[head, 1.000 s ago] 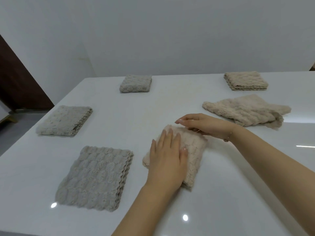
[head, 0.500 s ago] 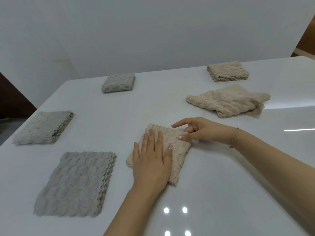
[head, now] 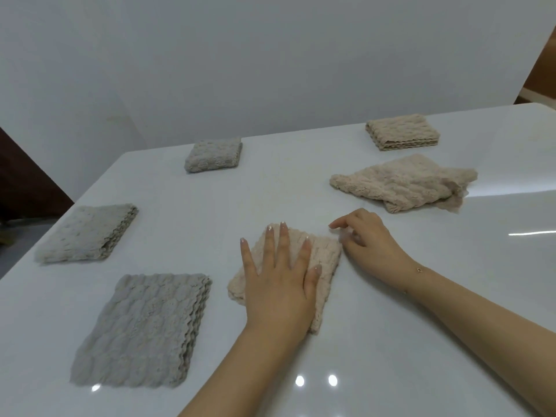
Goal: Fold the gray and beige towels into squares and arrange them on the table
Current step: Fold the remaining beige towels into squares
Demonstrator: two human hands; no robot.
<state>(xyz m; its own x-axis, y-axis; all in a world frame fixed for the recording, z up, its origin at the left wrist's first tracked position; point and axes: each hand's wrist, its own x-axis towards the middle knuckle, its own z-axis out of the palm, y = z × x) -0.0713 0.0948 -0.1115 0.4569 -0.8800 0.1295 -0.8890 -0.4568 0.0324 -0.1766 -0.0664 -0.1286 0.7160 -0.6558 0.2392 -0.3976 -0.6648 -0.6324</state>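
A folded beige towel point(head: 323, 260) lies at the middle of the white table point(head: 421, 341). My left hand point(head: 278, 281) presses flat on it with fingers spread. My right hand point(head: 368, 239) sits at the towel's far right corner, fingers loosely curled and touching its edge. A crumpled, unfolded beige towel point(head: 403, 183) lies behind my right hand. A folded beige square point(head: 401, 132) rests at the far right. Three folded gray squares line the left side: near point(head: 141, 331), middle point(head: 85, 234) and far point(head: 213, 155).
The table's left edge point(head: 60, 218) runs diagonally, with dark floor and a brown panel point(head: 27, 182) beyond it. A plain gray wall point(head: 270, 61) stands behind the table. Bright light reflections point(head: 316, 380) glare on the glossy near surface.
My right hand has slid off the top of the beige towel to its right corner. My left hand stays pressed on the towel. The camera view has shifted to the right.
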